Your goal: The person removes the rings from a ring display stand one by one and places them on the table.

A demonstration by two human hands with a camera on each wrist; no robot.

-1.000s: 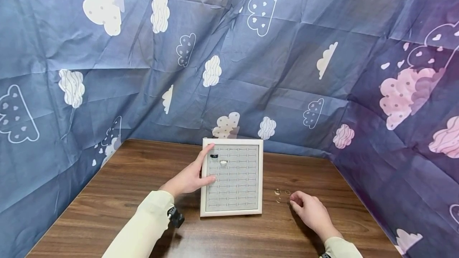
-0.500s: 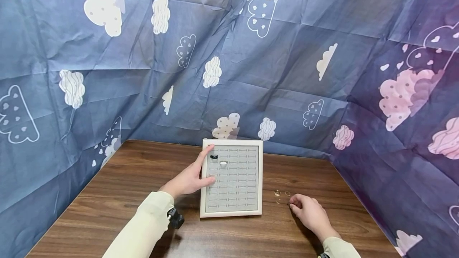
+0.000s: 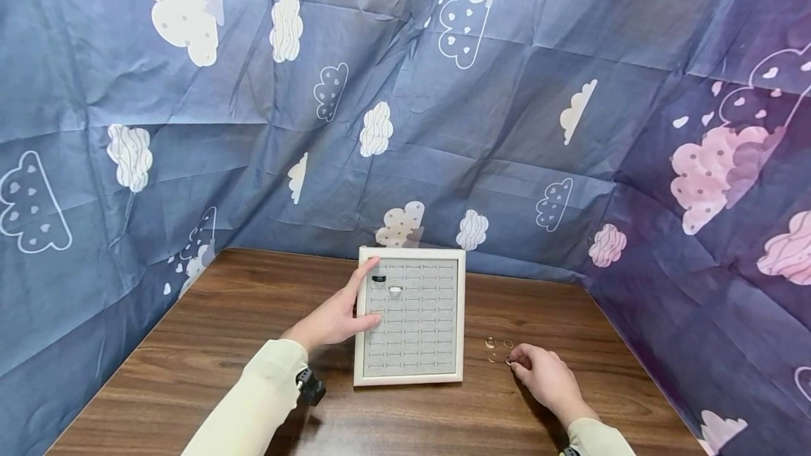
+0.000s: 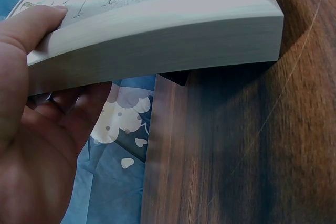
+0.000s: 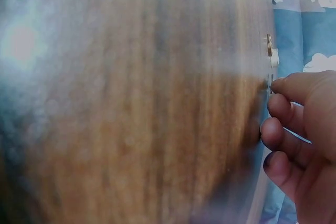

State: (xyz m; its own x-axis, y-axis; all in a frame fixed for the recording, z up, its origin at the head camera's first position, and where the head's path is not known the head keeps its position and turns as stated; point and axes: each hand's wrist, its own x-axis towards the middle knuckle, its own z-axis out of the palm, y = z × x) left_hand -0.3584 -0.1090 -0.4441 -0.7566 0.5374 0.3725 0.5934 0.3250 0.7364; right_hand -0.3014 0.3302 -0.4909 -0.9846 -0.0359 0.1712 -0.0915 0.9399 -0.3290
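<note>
A white-framed ring display board [image 3: 412,343] with grey slotted rows leans upright on the table. My left hand [image 3: 329,319] grips its left side; the left wrist view shows the thumb in front and fingers behind. In the upper left slots sit a black ring [image 3: 379,279] and a white ring [image 3: 395,290]. To the right of the board, my right hand [image 3: 550,378] pinches a small ring [image 3: 508,361] between thumb and fingertips, low over the table. Beside it lie a gold ring [image 3: 491,343], a thin ring [image 3: 509,345] and a tiny curved piece [image 3: 492,357].
The brown wood-grain table [image 3: 253,301] carries everything. Behind and to the right hangs a blue cloth [image 3: 494,174] with cloud prints, close to the table's back edge. In the right wrist view, the table surface [image 5: 157,129] fills most of the picture, blurred.
The right fingers have shifted slightly toward the left, and a ring now shows at their tips. My left hand and the board have stayed in place.
</note>
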